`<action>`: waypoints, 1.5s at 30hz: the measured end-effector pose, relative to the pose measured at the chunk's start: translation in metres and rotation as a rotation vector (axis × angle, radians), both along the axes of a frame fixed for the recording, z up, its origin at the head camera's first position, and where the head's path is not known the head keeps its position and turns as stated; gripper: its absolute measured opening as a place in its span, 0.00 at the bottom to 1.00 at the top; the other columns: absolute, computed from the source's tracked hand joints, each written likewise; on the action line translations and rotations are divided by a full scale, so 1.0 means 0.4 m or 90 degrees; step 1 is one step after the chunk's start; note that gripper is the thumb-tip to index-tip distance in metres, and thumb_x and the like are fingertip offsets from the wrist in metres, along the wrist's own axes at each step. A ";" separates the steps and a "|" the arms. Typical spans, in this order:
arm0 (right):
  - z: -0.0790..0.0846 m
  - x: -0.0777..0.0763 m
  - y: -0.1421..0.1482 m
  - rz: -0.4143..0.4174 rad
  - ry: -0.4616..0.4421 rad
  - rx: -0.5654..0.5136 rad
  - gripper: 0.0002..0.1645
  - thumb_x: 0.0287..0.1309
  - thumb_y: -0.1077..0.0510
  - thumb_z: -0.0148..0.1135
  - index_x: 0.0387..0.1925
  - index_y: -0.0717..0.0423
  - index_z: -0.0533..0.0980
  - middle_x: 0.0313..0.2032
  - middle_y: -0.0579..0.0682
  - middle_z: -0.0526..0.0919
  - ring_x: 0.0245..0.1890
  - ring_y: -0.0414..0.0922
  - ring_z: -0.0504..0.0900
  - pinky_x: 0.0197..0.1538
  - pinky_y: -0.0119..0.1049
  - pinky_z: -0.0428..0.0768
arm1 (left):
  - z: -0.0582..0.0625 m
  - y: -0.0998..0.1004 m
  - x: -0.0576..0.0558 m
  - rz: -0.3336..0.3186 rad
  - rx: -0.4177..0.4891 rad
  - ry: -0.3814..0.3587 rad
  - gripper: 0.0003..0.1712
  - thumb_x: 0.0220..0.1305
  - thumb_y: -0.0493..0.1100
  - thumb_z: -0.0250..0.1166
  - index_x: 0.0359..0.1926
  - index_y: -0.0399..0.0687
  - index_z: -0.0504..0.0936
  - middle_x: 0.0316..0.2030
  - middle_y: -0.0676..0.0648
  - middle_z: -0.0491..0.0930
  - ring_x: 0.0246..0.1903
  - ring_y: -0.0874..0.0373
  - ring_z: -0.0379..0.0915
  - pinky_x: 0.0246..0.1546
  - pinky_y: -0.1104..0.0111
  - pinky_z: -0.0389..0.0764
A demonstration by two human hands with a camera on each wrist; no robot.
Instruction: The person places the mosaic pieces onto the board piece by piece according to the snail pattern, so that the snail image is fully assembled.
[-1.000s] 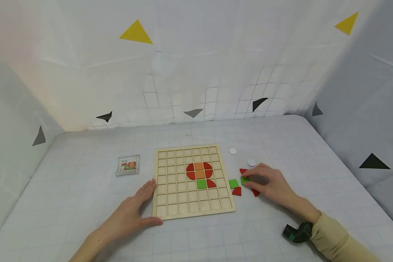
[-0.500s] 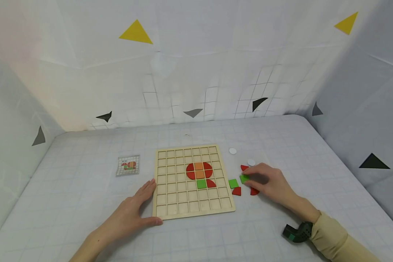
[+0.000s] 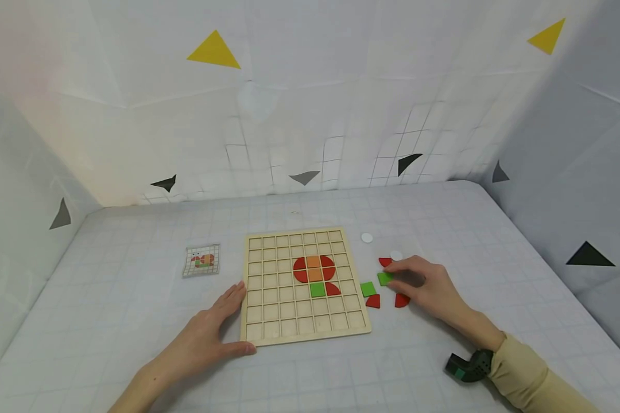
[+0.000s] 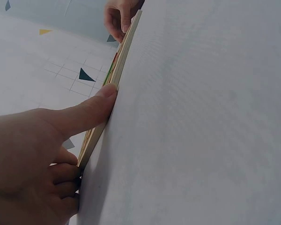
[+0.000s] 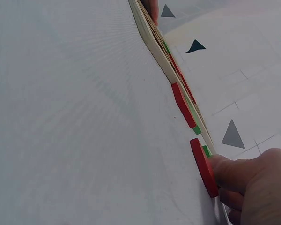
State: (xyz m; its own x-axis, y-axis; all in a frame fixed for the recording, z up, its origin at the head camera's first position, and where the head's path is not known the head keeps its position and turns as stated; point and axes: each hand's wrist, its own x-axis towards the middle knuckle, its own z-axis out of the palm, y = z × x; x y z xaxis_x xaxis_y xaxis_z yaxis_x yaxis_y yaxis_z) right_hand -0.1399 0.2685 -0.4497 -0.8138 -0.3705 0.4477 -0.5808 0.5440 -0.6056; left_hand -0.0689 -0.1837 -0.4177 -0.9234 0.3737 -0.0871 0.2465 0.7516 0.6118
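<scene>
In the head view a square wooden grid board (image 3: 277,339) lies flat, with orange squares, red quarter-circles and a green square set in its cells. My left hand (image 3: 201,338) rests at its near-left corner, fingers extended along the left side and thumb at the near edge. To the board's right, my right hand (image 3: 429,287) pinches a green square tile (image 3: 384,279) between thumb and finger. Close by lie another green tile (image 3: 368,289) and red quarter-circle tiles (image 3: 374,301). In the right wrist view a red tile (image 5: 204,168) partly hides the fingertips.
A small picture card (image 3: 202,260) with a coloured figure on a grid lies left of the board. Beyond the red tiles are two white discs (image 3: 367,237), one partly behind the right hand. A white sheet wall (image 3: 299,132) stands behind the table.
The green tile under my right fingertips has slid slightly away and to the left. The red tiles beside it have shifted a little. My left hand stays on the board.
</scene>
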 end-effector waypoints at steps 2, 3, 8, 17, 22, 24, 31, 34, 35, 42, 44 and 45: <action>0.002 0.001 -0.003 -0.006 -0.004 0.002 0.26 0.45 0.64 0.80 0.48 0.46 0.84 0.42 0.40 0.86 0.44 0.39 0.83 0.51 0.20 0.76 | 0.000 -0.001 0.000 0.000 -0.001 0.001 0.64 0.46 0.69 0.74 0.77 0.47 0.57 0.78 0.48 0.53 0.76 0.47 0.49 0.67 0.38 0.62; 0.003 0.001 -0.003 -0.009 -0.009 0.003 0.25 0.45 0.64 0.80 0.48 0.46 0.84 0.42 0.40 0.86 0.44 0.39 0.83 0.51 0.21 0.76 | -0.001 -0.001 0.000 0.001 -0.001 0.002 0.64 0.46 0.69 0.74 0.77 0.47 0.57 0.78 0.48 0.53 0.76 0.47 0.49 0.67 0.38 0.62; 0.017 0.004 -0.010 -0.039 -0.030 0.011 0.22 0.48 0.61 0.79 0.46 0.44 0.84 0.42 0.38 0.87 0.43 0.37 0.82 0.47 0.24 0.77 | -0.001 -0.001 0.000 -0.001 -0.001 0.002 0.64 0.46 0.69 0.74 0.77 0.46 0.57 0.78 0.48 0.53 0.76 0.47 0.50 0.67 0.38 0.62; 0.066 0.014 -0.090 -0.028 -0.041 0.002 0.20 0.48 0.62 0.78 0.44 0.45 0.85 0.40 0.37 0.87 0.45 0.36 0.83 0.49 0.31 0.80 | -0.003 0.001 -0.004 -0.002 0.001 0.009 0.64 0.46 0.67 0.76 0.77 0.45 0.57 0.78 0.47 0.53 0.76 0.46 0.50 0.66 0.37 0.63; 0.065 0.016 -0.150 -0.009 -0.045 -0.012 0.18 0.47 0.61 0.79 0.42 0.46 0.85 0.39 0.38 0.88 0.41 0.38 0.82 0.46 0.38 0.81 | -0.003 0.002 -0.004 -0.003 0.003 0.003 0.64 0.46 0.68 0.75 0.77 0.45 0.57 0.78 0.47 0.53 0.76 0.46 0.49 0.66 0.38 0.62; 0.062 0.016 -0.173 0.003 -0.035 -0.019 0.18 0.46 0.61 0.79 0.42 0.47 0.86 0.38 0.39 0.88 0.39 0.40 0.83 0.44 0.39 0.81 | -0.002 0.003 -0.003 -0.002 0.004 0.001 0.64 0.46 0.67 0.75 0.77 0.45 0.57 0.78 0.47 0.53 0.76 0.46 0.49 0.66 0.37 0.62; 0.055 0.021 -0.241 0.047 -0.042 -0.055 0.16 0.48 0.60 0.79 0.41 0.50 0.85 0.39 0.42 0.88 0.38 0.40 0.83 0.42 0.39 0.83 | 0.002 0.003 -0.003 -0.001 0.006 0.002 0.64 0.46 0.66 0.76 0.77 0.44 0.57 0.78 0.47 0.53 0.76 0.47 0.49 0.67 0.38 0.62; 0.050 0.021 -0.266 0.047 -0.065 -0.056 0.16 0.49 0.58 0.78 0.42 0.48 0.86 0.39 0.40 0.88 0.41 0.39 0.83 0.45 0.38 0.82 | 0.002 0.002 -0.003 -0.001 0.005 0.005 0.64 0.46 0.66 0.76 0.77 0.44 0.57 0.77 0.47 0.54 0.76 0.47 0.50 0.67 0.38 0.62; 0.048 0.021 -0.273 0.044 -0.072 -0.052 0.15 0.50 0.57 0.78 0.42 0.46 0.86 0.39 0.39 0.87 0.42 0.38 0.83 0.46 0.37 0.82 | 0.002 0.002 -0.002 -0.001 0.005 0.005 0.64 0.46 0.67 0.76 0.77 0.44 0.57 0.77 0.47 0.54 0.76 0.47 0.50 0.67 0.38 0.62; 0.041 0.019 -0.322 0.068 -0.057 -0.025 0.13 0.50 0.56 0.78 0.40 0.46 0.86 0.36 0.37 0.86 0.37 0.37 0.82 0.44 0.33 0.81 | -0.001 0.001 -0.001 -0.003 0.007 0.010 0.64 0.46 0.65 0.76 0.77 0.43 0.58 0.77 0.46 0.54 0.76 0.46 0.50 0.66 0.37 0.63; 0.046 0.020 -0.336 0.072 -0.052 -0.020 0.13 0.50 0.56 0.78 0.40 0.47 0.86 0.34 0.38 0.86 0.35 0.39 0.81 0.40 0.32 0.81 | -0.001 0.000 -0.001 -0.003 0.007 0.014 0.63 0.46 0.65 0.77 0.77 0.43 0.58 0.77 0.46 0.55 0.76 0.46 0.51 0.66 0.37 0.63; 0.048 0.020 -0.343 0.074 -0.049 -0.018 0.13 0.50 0.56 0.78 0.40 0.47 0.86 0.34 0.38 0.86 0.35 0.39 0.81 0.39 0.33 0.81 | -0.001 0.001 0.000 -0.003 0.006 0.015 0.63 0.46 0.65 0.76 0.77 0.43 0.58 0.77 0.46 0.55 0.76 0.46 0.51 0.66 0.37 0.63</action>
